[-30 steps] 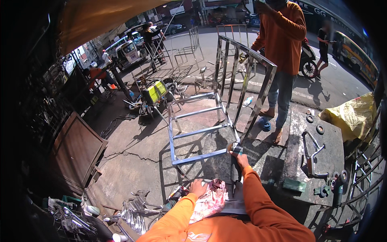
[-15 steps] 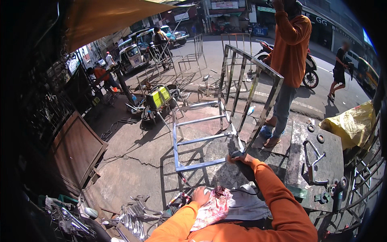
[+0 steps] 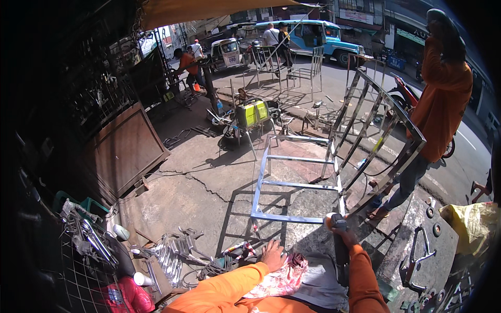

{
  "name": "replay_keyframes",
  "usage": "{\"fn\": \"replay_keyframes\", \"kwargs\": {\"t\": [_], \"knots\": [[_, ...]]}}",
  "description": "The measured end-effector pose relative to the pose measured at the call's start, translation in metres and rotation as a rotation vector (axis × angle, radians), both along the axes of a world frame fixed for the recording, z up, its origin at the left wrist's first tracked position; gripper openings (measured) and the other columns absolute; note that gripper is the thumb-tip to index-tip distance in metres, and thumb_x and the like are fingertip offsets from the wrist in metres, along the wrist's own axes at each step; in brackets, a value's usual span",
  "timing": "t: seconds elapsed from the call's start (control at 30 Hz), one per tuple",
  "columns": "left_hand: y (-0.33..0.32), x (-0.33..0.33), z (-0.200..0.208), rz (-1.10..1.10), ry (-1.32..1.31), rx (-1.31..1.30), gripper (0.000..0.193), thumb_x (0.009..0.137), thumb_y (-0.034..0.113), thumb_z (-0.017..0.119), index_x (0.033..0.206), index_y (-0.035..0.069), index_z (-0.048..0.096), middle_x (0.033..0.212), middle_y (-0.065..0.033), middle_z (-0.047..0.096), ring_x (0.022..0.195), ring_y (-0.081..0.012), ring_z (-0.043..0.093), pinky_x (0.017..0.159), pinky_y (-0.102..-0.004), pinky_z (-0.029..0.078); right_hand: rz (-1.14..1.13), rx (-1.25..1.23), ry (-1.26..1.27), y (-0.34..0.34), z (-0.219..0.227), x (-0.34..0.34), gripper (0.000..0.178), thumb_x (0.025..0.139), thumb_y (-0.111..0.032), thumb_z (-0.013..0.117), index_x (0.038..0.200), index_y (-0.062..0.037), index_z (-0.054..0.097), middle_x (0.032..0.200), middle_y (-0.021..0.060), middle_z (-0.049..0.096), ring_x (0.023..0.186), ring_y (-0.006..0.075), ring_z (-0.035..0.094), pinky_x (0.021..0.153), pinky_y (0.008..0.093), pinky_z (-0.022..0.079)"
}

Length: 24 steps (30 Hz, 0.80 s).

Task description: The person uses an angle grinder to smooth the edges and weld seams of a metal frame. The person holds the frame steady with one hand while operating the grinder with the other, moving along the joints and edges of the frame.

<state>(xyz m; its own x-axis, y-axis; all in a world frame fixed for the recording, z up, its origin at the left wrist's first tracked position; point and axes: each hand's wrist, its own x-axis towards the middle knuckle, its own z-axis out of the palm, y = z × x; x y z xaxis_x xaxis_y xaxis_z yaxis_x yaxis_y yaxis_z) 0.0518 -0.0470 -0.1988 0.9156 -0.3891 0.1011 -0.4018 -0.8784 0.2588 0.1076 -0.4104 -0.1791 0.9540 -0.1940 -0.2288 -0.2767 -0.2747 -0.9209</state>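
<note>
- While the left hand (image 3: 273, 255) lies with fingers spread, seemingly touching the red-and-white cloth (image 3: 284, 280), the right hand (image 3: 348, 238) is clamped on a dark grinder (image 3: 338, 221).
- Grinder close by the near right corner of the metal frame (image 3: 289, 218); contact is hard to tell.
- Beyond, a yellow-green machine (image 3: 253, 113).
- Farthest, a blue vehicle (image 3: 336, 48) on the road (image 3: 469, 141).

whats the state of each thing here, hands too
right hand, closed on the grinder
grinder, held at the frame's near corner; running or not, cannot tell
left hand, open, palm down
patterned cloth, bunched on the lap
metal frame, one section level, the other raised
yellow-green machine, upright
brown panel, tilted
yellow sack, crumpled
</note>
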Motion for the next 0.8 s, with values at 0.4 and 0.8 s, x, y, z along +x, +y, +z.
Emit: {"fn": "replay_keyframes", "kwargs": {"t": [0.4, 0.8], "knots": [[-0.151, 0.017, 0.000, -0.033, 0.810, -0.641, 0.093, 0.070, 0.026, 0.076, 0.144, -0.003, 0.028, 0.119, -0.0256, 0.059, 0.116, -0.0409, 0.057, 0.096, -0.0426, 0.047, -0.557, 0.602, 0.149, 0.078, -0.007, -0.011, 0.053, 0.071, -0.043, 0.080, 0.099, 0.0005, 0.070, 0.084, 0.0068, 0.066, 0.068, 0.0177, 0.061, 0.064, 0.0335, 0.049], [-0.105, 0.050, 0.054, -0.018, 0.600, -0.336, 0.087, 0.062, 0.022, 0.081, 0.135, 0.003, 0.039, 0.110, -0.0276, 0.064, 0.107, -0.0413, 0.064, 0.090, -0.0460, 0.051, -0.212, 0.472, -0.015, 0.087, -0.012, -0.089, 0.037, 0.085, -0.037, 0.074, 0.087, -0.0013, 0.064, 0.076, 0.0030, 0.063, 0.065, 0.0107, 0.056, 0.058, 0.0272, 0.044]]}}
